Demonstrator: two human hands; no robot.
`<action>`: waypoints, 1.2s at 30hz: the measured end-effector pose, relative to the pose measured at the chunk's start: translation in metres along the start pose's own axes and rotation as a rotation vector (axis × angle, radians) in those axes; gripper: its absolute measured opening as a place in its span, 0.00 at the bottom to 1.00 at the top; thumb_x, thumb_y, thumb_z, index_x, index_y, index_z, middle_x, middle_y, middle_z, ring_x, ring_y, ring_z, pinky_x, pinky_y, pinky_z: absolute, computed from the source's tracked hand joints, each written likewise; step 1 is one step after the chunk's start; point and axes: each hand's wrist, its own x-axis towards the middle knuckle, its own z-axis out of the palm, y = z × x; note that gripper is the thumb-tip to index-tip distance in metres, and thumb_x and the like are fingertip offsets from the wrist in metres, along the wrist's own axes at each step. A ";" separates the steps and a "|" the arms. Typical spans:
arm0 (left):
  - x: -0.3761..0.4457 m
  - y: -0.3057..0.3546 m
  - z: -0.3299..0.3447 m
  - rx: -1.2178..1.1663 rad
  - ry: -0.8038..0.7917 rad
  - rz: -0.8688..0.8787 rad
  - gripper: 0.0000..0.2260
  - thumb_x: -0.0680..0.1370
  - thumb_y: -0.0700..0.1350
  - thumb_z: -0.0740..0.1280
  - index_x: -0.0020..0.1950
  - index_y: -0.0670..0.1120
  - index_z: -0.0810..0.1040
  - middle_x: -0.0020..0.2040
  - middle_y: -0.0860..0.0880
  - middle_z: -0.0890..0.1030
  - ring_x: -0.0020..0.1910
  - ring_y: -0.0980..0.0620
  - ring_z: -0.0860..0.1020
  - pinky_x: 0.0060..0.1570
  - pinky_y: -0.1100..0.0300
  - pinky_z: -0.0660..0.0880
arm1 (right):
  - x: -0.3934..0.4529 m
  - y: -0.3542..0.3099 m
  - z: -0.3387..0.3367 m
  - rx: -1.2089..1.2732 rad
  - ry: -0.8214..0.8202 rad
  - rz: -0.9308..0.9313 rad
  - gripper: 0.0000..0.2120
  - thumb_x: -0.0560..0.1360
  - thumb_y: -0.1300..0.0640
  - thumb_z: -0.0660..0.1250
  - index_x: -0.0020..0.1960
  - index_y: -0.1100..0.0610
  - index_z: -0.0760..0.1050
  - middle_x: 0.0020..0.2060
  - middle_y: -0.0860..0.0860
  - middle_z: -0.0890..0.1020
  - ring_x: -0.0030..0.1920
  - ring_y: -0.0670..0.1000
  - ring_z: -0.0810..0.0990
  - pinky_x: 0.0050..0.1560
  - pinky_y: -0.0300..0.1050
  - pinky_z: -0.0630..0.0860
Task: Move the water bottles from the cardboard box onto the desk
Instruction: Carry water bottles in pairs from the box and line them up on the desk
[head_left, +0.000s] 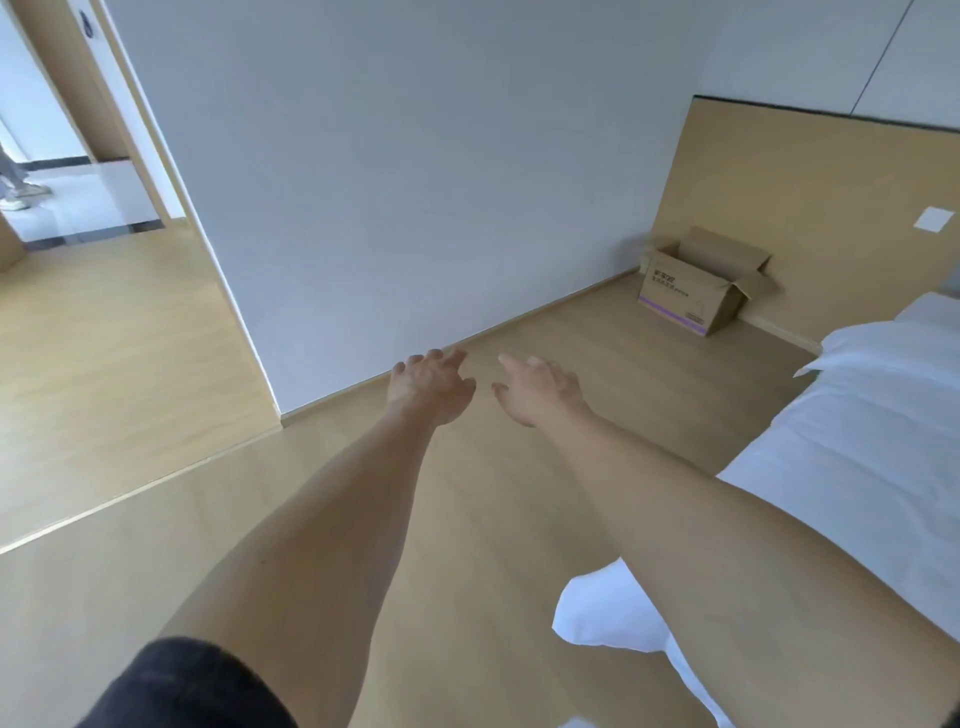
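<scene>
An open cardboard box (696, 291) with printed lettering and a purple stripe stands on the wooden floor in the far right corner, against a wood wall panel. Its flaps are raised and its inside is hidden from here, so no water bottles show. No desk is in view. Both my arms stretch forward over the floor. My left hand (431, 387) and my right hand (537, 389) hover side by side with relaxed, spread fingers, holding nothing, well short of the box.
A bed with white bedding (852, 441) fills the right side. A white wall (415, 182) runs ahead, ending at a corner (270, 395) on the left. Beyond it a doorway opens, where another person's feet (18, 192) show.
</scene>
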 end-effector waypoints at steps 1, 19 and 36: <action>0.016 -0.002 0.002 0.000 -0.009 0.007 0.23 0.83 0.57 0.55 0.78 0.55 0.63 0.73 0.47 0.71 0.71 0.43 0.68 0.68 0.49 0.63 | 0.014 0.002 0.001 0.006 0.002 0.016 0.23 0.82 0.42 0.54 0.75 0.48 0.63 0.70 0.57 0.71 0.70 0.59 0.69 0.66 0.55 0.65; 0.363 0.039 -0.011 0.038 -0.019 0.046 0.25 0.83 0.60 0.53 0.79 0.55 0.62 0.74 0.48 0.70 0.73 0.45 0.66 0.71 0.49 0.60 | 0.360 0.090 -0.037 0.069 0.048 0.126 0.24 0.82 0.40 0.54 0.76 0.46 0.62 0.67 0.56 0.73 0.68 0.58 0.70 0.64 0.56 0.65; 0.667 0.212 0.031 0.024 -0.073 0.443 0.24 0.81 0.62 0.54 0.76 0.55 0.65 0.71 0.47 0.72 0.71 0.44 0.68 0.69 0.49 0.62 | 0.575 0.268 -0.088 0.057 0.083 0.468 0.26 0.82 0.38 0.54 0.77 0.45 0.60 0.72 0.54 0.70 0.72 0.57 0.68 0.67 0.55 0.65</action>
